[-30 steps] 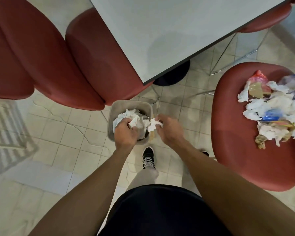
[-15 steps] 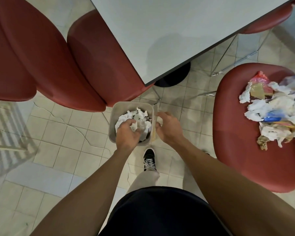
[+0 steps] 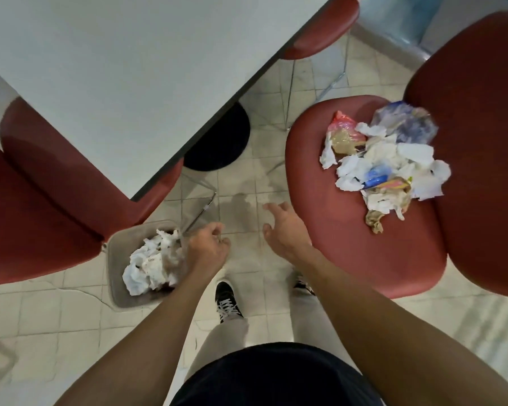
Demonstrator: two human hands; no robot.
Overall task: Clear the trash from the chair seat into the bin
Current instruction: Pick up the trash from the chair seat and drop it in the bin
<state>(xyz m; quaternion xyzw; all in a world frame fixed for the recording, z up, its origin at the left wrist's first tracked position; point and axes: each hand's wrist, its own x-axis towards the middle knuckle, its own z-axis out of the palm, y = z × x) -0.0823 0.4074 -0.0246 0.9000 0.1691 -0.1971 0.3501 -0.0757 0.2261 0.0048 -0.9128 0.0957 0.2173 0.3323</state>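
A heap of trash [image 3: 384, 165], crumpled white paper and coloured plastic wrappers, lies on the red chair seat [image 3: 335, 247] at the right. A small grey bin [image 3: 116, 288] stands on the floor at lower left, holding crumpled white paper [image 3: 150, 265]. My left hand [image 3: 207, 249] hangs beside the bin's right rim, fingers curled, with nothing seen in it. My right hand [image 3: 282, 227] is empty with its fingers apart, just off the left edge of the chair seat.
A white table [image 3: 123, 71] fills the upper left, on a black round base [image 3: 217, 142]. Two more red chairs [image 3: 41, 200] stand at the left next to the bin, another [image 3: 320, 27] behind the table. My feet [image 3: 228, 300] are on the tiled floor.
Both hands have let go of the paper, which now lies in the bin. They have left the bin and moved right, the right hand reaching the chair seat's edge. The view has swung right.
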